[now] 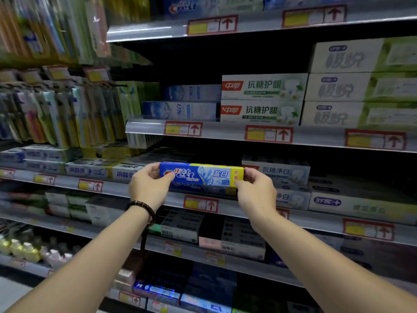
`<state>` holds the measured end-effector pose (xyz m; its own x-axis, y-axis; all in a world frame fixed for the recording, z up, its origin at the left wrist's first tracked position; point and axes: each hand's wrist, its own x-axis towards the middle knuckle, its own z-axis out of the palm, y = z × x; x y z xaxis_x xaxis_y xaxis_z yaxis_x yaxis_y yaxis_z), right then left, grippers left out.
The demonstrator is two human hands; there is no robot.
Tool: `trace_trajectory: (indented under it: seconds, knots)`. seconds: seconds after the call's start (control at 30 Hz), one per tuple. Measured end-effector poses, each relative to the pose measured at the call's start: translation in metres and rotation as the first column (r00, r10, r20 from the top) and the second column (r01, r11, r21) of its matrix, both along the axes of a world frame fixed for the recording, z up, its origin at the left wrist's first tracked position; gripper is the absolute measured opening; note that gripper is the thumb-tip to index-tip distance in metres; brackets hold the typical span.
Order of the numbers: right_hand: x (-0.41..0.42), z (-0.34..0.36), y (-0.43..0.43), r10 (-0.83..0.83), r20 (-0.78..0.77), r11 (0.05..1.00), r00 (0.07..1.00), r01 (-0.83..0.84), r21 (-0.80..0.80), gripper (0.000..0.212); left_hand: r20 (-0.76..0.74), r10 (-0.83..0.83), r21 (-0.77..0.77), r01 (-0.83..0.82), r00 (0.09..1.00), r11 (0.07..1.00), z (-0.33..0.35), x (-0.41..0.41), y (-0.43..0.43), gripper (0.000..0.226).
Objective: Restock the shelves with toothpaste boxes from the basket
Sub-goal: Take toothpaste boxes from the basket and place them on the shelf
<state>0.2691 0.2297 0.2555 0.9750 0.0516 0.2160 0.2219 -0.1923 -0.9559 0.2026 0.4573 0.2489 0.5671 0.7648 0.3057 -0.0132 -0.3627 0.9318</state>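
**One box at the shelf, not yet placed**

You hold one toothpaste box point(200, 176) level, just above the rail of the middle shelf point(115, 188). Your left hand point(150, 185) pinches its left end and your right hand point(256, 190) pinches its right end, fingers clamped on the carton. Box: blue, yellow right end, Crest logo, edges crisp. Judgement: placement pending. The basket is out of view, so the remaining stock is unknown.

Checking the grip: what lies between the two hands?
Head view: the blue Crest toothpaste box, its ends gripped by the left hand and right hand.
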Motion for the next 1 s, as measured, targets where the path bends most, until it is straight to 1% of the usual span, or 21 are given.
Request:
trace_trajectory:
  seconds: [0.1,0.13,0.17,0.23,0.27,0.3,0.4,0.43,0.5,0.53,0.57,0.7,0.77,0.8,0.83,0.87,0.97,1.0]
  knots:
    - [0.012,0.003,0.008,0.003,-0.015,1.000,1.000,-0.003,0.000,0.022,-0.015,-0.019,0.072,0.020,1.000,0.997,0.009,0.013,0.004,0.029]
    - [0.016,0.003,0.011,0.014,-0.028,1.000,1.000,-0.014,-0.009,0.018,-0.022,-0.022,0.093,0.024,1.000,0.995,0.011,0.018,0.006,0.032]
    - [0.018,0.005,0.013,0.023,-0.042,0.999,0.999,-0.024,-0.021,0.023,-0.030,-0.019,0.110,0.023,0.999,0.994,0.013,0.021,0.007,0.036]
    - [0.020,0.007,0.017,0.044,-0.090,0.998,0.995,-0.048,-0.049,0.055,-0.040,-0.012,0.117,0.017,0.999,0.993,0.012,0.028,0.012,0.045]
    - [0.020,0.008,0.019,0.045,-0.105,0.996,0.993,-0.052,-0.068,0.063,-0.054,-0.006,0.122,0.012,0.999,0.992,0.012,0.031,0.014,0.050]
    - [0.021,0.007,0.021,0.042,-0.109,0.995,0.993,-0.050,-0.081,0.066,-0.078,-0.003,0.130,0.013,0.997,0.991,0.010,0.033,0.015,0.052]
    - [0.024,0.002,0.027,0.043,-0.123,0.994,0.992,-0.054,-0.091,0.069,-0.135,0.012,0.157,0.010,0.991,0.988,0.004,0.040,0.020,0.045]
    - [0.025,0.001,0.028,0.044,-0.127,0.993,0.991,-0.057,-0.099,0.069,-0.150,0.026,0.155,-0.003,0.988,0.988,0.002,0.040,0.019,0.047]
    - [0.026,-0.001,0.029,0.050,-0.128,0.990,0.991,-0.065,-0.122,0.069,-0.189,0.021,0.126,0.003,0.982,0.992,-0.002,0.044,0.020,0.061]
    - [0.026,-0.002,0.030,0.051,-0.129,0.989,0.990,-0.069,-0.134,0.068,-0.208,0.007,0.115,0.018,0.978,0.993,-0.003,0.045,0.020,0.066]
    - [0.027,-0.004,0.030,0.051,-0.127,0.987,0.991,-0.069,-0.145,0.066,-0.215,0.003,0.116,0.023,0.977,0.993,-0.004,0.046,0.020,0.065]
    - [0.030,-0.009,0.032,0.052,-0.124,0.983,0.991,-0.073,-0.166,0.048,-0.253,0.003,0.145,0.035,0.967,0.989,-0.006,0.050,0.020,0.057]
    - [0.031,-0.010,0.031,0.065,-0.133,0.982,0.989,-0.087,-0.167,0.042,-0.270,0.002,0.169,0.045,0.963,0.985,-0.006,0.050,0.020,0.038]
    - [0.031,-0.010,0.031,0.064,-0.141,0.982,0.988,-0.087,-0.166,0.035,-0.276,-0.005,0.174,0.055,0.961,0.983,-0.007,0.049,0.021,0.029]
    - [0.031,-0.010,0.031,0.059,-0.143,0.983,0.988,-0.082,-0.165,0.024,-0.284,-0.014,0.176,0.067,0.959,0.982,-0.007,0.049,0.022,0.023]
    - [0.031,-0.010,0.031,0.054,-0.149,0.983,0.987,-0.078,-0.163,0.018,-0.284,-0.023,0.179,0.076,0.959,0.981,-0.008,0.049,0.023,0.020]
    - [0.031,-0.008,0.028,0.061,-0.149,0.986,0.987,-0.083,-0.147,0.014,-0.289,-0.049,0.179,0.104,0.956,0.978,-0.009,0.047,0.025,0.018]
    - [0.030,-0.006,0.027,0.065,-0.151,0.985,0.986,-0.087,-0.146,0.025,-0.292,-0.060,0.182,0.117,0.955,0.976,-0.009,0.047,0.026,0.020]
